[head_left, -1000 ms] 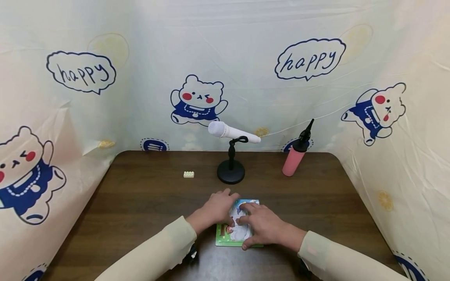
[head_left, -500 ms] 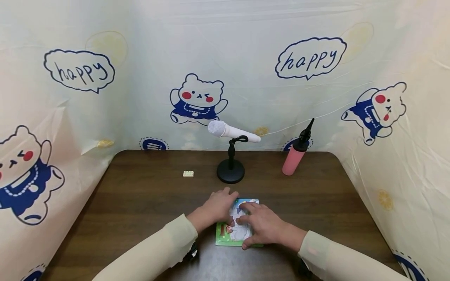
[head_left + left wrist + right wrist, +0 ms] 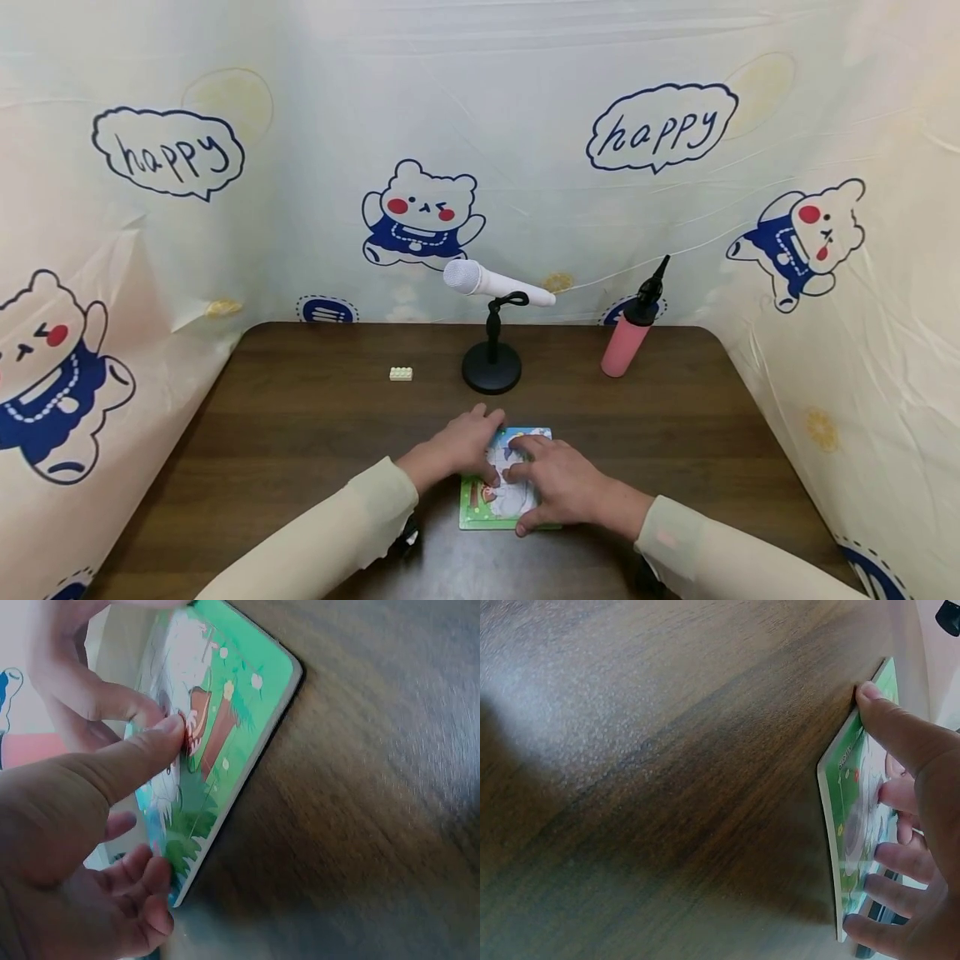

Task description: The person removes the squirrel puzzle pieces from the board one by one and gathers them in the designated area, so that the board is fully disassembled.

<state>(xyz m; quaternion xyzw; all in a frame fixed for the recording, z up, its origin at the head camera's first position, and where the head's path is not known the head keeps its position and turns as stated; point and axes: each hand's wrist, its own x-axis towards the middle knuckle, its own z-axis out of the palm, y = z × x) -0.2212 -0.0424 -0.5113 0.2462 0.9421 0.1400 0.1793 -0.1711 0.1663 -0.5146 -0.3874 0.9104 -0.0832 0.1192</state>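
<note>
Board [image 3: 510, 502] lies flat on the brown worktop [image 3: 292, 467], near and about the middle, partly covered by two hands. Its face is glossy and printed like a storybook: light blue at the far end, bright green at the near end, a big white figure between. Along its left side are dark green bushes and a brown trunk, with small white flowers close to the near corner; red and yellow spots dot the right side. The corners are rounded and the thin rim is pale.

From the left, a small cream brick [image 3: 401, 374] sits on the far part of the worktop. Next, the left hand [image 3: 461, 442] spans the board's left side, thumb spread wide from the fingers, its tip on the face. A white microphone [image 3: 510, 286] slants in a black stand [image 3: 491, 368] beyond the board, head to the left. The right hand [image 3: 566, 483] spreads wide over the right side, thumb at the near edge, fingers gently bent across the print. At far right stands a pink pump [image 3: 626, 343] with a black nozzle.
</note>
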